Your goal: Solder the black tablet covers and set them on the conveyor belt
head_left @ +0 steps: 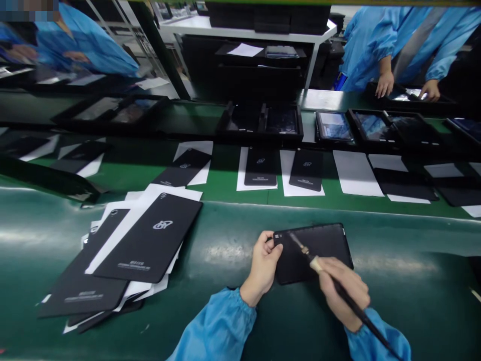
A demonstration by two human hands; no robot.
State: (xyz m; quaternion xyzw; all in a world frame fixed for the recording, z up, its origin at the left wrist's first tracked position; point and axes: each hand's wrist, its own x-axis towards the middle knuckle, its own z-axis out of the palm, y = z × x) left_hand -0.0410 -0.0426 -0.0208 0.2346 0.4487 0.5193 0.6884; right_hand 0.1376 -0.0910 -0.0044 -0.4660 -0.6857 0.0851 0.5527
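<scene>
Head view: left hand (262, 265) has its fingers curled together, clamped on the edge of a black tablet panel (319, 253) lying on the green conveyor belt (37, 240). Right hand (341, 293) grips a soldering iron (316, 264), fingers together, tip at the panel's corner. To the left, stacked black panels (150, 235) on white paper sheets (158, 193). Farther back: a row of panels (260, 165), black trays (259, 123), a co-worker's hands (384, 84).

blue smock sleeves (214, 328), gathered cuffs (246, 300); left hand (262, 267), right hand (341, 293) bare
</scene>
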